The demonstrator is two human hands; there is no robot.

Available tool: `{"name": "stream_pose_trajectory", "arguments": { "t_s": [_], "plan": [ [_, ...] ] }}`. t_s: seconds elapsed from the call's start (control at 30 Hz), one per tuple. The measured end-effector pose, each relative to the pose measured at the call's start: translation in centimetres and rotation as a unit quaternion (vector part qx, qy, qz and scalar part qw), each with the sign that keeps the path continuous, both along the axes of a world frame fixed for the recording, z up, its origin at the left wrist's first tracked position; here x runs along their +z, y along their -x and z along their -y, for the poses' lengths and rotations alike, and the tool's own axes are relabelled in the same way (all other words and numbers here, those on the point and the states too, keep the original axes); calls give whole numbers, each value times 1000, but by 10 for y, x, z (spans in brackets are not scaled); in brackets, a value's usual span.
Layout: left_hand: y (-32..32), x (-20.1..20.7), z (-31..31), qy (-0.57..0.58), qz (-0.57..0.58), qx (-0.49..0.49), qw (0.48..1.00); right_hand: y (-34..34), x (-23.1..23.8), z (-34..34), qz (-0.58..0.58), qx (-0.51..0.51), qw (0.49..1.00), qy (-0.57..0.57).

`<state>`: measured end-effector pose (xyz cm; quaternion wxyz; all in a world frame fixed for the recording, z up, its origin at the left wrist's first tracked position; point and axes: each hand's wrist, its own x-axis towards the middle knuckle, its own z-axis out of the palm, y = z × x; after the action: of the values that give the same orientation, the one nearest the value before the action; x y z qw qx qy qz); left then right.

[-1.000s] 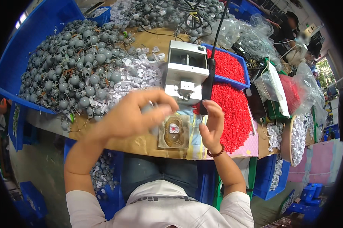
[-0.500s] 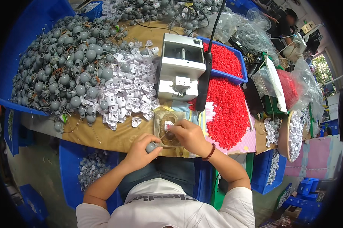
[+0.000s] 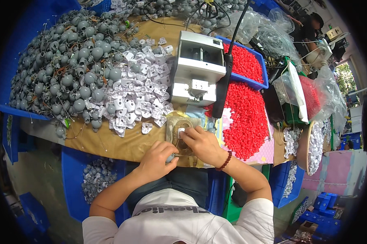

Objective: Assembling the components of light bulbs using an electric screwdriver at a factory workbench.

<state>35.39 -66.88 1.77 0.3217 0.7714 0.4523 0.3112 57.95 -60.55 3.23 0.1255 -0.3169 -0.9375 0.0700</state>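
My left hand [image 3: 158,159] is closed round a grey ball-shaped plastic part [image 3: 170,158], mostly hidden by the fingers, at the table's front edge. A thin wire runs up from it toward the right hand. Over a square metal plate [image 3: 172,124] with an oval hollow, my right hand [image 3: 204,144] pinches a small white plastic piece [image 3: 181,131]; its fingertips partly cover the piece. To the left lies a heap of similar white plastic pieces [image 3: 130,95].
Grey ball parts with wires [image 3: 57,69] are heaped at the left. A white bench machine [image 3: 197,69] stands behind the plate, with a black bar-shaped tool [image 3: 223,89] beside it. Small red parts [image 3: 244,122] lie at the right, below a blue tray [image 3: 256,84].
My left hand has turned and come slightly right, so less of the grey ball shows. The right hand has moved a little right, fingers still at the white piece. The view has shifted slightly.
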Motion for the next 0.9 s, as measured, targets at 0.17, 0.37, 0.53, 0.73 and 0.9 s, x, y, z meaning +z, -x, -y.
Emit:
{"name": "stream_pose_trajectory", "arguments": {
  "t_s": [0.17, 0.37, 0.53, 0.73, 0.9],
  "plan": [
    [-1, 0, 0, -1, 5, 3, 1000, -8, -9, 1, -6, 16, 1000, -15],
    [3, 1, -5, -7, -23, 23, 999, 14, -4, 15, 98, -48, 994, 32],
    [-7, 6, -11, -120, -132, 87, 980, 5, -8, 24, 9, -55, 998, -43],
    [-30, -17, -16, -194, -204, 57, 958, -46, -27, 11, -295, -156, 928, 164],
    [-28, -22, -21, -194, -186, 49, 962, -75, -13, 18, -224, -164, 935, 220]
  ]
}}
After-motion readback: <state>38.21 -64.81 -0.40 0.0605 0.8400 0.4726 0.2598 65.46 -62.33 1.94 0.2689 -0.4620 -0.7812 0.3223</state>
